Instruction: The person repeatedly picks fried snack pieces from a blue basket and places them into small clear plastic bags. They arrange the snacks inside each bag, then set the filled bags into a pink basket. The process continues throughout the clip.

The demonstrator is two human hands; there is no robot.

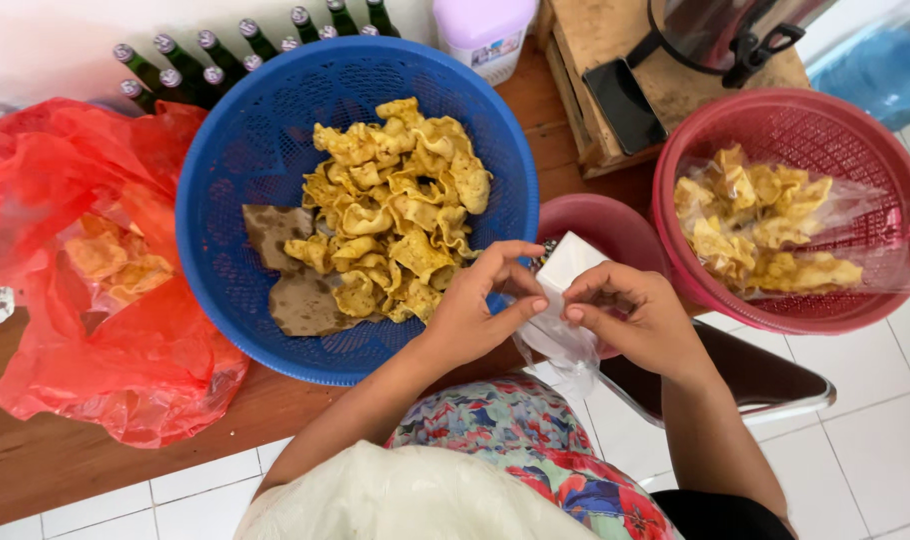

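Pinching a thin, clear plastic bag (560, 335) from both sides, the person's hands met just in front of the blue basket (225, 230). The left hand (475, 305) curled its fingers and thumb around the bag's upper edge, and the right hand (640, 315) grasped the same edge from the other side, fingertips bent inward. The film looked soft and crinkled; its upper part stood up pale and flat between the two hands, while the rest hung limp below them, over the person's flowered clothing (545, 450).

The blue basket was round, of rigid plastic mesh, and held a heap of yellow fried crackers (395, 215), curled and blistered, lying on brown, oil-stained paper (295, 300). It sat touching the left wrist's side. To the right, a round red mesh basket (875, 150) held clear bags already filled with the same crackers (765, 235). A smaller dark red bowl (605, 225) stood between the two baskets, just behind the hands. At the far left, a crumpled, glossy red plastic bag (105, 330) lay on the wooden tabletop (55, 460) with more crackers showing through it. Green glass bottles with metal caps (175, 65) stood in a row behind the blue basket.
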